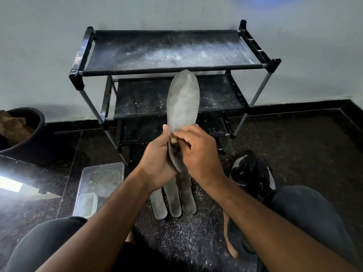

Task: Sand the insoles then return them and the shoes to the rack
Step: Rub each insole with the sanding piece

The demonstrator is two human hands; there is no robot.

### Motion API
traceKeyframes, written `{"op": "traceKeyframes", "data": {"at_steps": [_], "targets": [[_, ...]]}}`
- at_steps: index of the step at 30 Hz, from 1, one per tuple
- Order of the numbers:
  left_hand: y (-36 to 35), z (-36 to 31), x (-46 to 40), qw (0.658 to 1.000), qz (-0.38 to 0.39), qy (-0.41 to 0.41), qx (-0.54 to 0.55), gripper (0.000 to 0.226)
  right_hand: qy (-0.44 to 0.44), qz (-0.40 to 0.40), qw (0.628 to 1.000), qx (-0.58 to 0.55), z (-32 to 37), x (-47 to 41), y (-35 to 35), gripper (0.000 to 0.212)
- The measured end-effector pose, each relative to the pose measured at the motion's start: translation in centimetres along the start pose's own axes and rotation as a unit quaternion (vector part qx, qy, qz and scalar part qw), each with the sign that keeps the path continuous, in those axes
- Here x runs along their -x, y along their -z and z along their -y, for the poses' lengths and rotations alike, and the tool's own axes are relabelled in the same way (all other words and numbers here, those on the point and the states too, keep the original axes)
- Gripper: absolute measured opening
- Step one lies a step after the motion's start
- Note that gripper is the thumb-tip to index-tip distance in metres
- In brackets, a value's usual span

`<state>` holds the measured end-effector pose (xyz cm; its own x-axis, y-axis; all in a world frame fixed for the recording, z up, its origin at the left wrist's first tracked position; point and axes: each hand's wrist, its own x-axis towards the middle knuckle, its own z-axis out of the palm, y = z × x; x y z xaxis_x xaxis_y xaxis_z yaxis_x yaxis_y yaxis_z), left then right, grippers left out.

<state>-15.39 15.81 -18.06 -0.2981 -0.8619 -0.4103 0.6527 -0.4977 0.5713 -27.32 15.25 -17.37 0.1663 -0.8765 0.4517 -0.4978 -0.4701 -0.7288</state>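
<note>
On the dusty dark floor [294,144], left hand [157,165] grips an upright insole [182,103]; right hand's [198,152] grip hides something small.

This looks like a room in a home, used as a makeshift work spot: a polished dark stone floor [294,138] with matching skirting under a plain pale wall [49,46], a light black shoe rack [172,50] against it, and a dark pot [25,134] at the left edge.

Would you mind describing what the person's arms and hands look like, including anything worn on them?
Both forearms are bare, with no sleeves in view. The left hand and the right hand wear no gloves, and no rings, watch or wristband are visible.
</note>
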Motion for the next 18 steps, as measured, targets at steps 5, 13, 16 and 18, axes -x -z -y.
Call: {"op": "traceKeyframes", "data": {"at_steps": [5,13,16,18], "targets": [[0.7,-1.3,0.3,1.0,-0.015,-0.008,-0.018,0.071,0.05,0.058,0.996,-0.036,0.9,1.2,-0.5,0.016],[0.1,0.0,0.0,1.0,0.014,0.023,-0.001,0.071,0.032,-0.005,0.999,-0.015,0.2,0.4,-0.2,0.015],[0.4,-0.4,0.0,1.0,0.004,0.008,0.002,0.071,0.031,0.015,0.999,-0.037,0.4,0.6,-0.1,0.013],[1.0,-1.1,0.0,1.0,-0.017,0.001,-0.014,0.073,0.037,0.073,0.995,-0.062,0.9,1.0,-0.1,0.013]]}}
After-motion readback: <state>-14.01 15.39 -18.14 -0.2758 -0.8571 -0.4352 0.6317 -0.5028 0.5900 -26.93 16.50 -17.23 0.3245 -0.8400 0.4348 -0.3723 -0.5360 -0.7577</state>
